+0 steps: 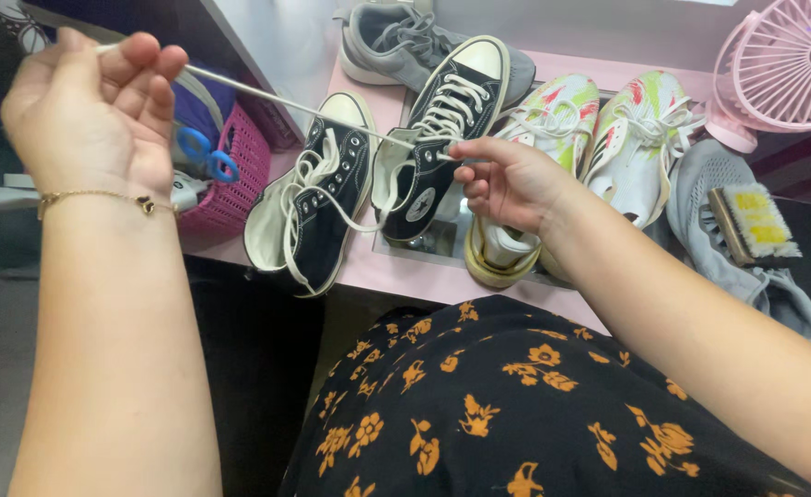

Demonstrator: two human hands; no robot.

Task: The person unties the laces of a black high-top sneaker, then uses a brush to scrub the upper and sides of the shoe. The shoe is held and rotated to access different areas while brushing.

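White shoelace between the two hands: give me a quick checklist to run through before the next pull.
1. Left hand has a grip on the lace end: ok, pinched in the fingers.
2. Right hand holds the other end: ok.
3. White shoelace taut, no knots: ok on the visible span.
4. Lace free of the black high-top sneaker: cannot tell, it passes in front of the shoe.
5. Blue-handled scissors clear of the lace: ok, in the pink basket.

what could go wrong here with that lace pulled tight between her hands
The white shoelace is stretched taut from the left hand to the right hand. A harder pull might drag the black high-top sneaker over the pink table edge, where its pair already overhangs. The lace tip at the right hand's fingertips looks lightly pinched and could slip free.
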